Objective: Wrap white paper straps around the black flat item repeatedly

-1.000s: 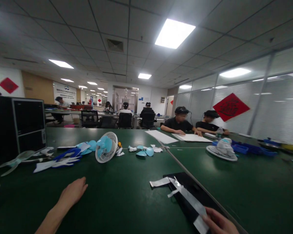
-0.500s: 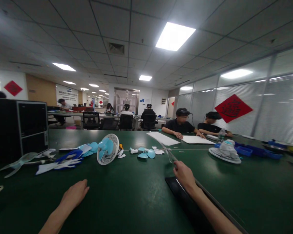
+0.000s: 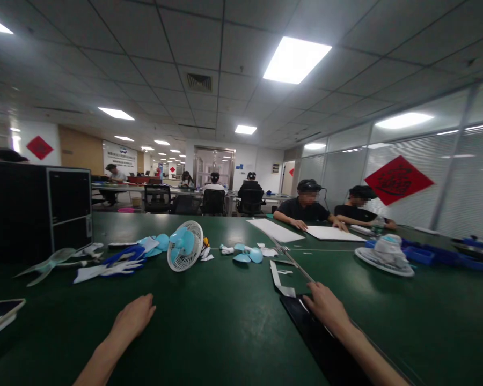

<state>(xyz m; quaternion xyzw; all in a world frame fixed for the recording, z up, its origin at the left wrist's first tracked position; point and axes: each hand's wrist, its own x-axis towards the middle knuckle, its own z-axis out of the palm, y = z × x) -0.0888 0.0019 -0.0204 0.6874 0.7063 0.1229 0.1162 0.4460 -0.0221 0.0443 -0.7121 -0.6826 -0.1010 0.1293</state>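
At the left edge stand one black computer case (image 3: pixel 18 212) and, below it, one phone (image 3: pixel 8 306). In the lower left, the left hand (image 3: pixel 133 317) is over the green table (image 3: pixel 209 327), its fingers close together and bent downward; whether they hold anything I cannot tell. Above it lies blue-and-white glove material (image 3: pixel 121 267). Just left of centre is one fan head (image 3: pixel 184 244), a white cage with blue blades; right of it, one blue propeller (image 3: pixel 256 254). Right of centre lies one white strip (image 3: pixel 286 291), flat and bent at an angle. Below it, one black flat piece (image 3: pixel 317 343), dark and smooth, slants toward the bottom edge. The right hand (image 3: pixel 326 306) is over its upper end, fingers slightly curled with a narrow spread; their contact is unclear. Farther right sits one white plate-like part (image 3: pixel 402 268).
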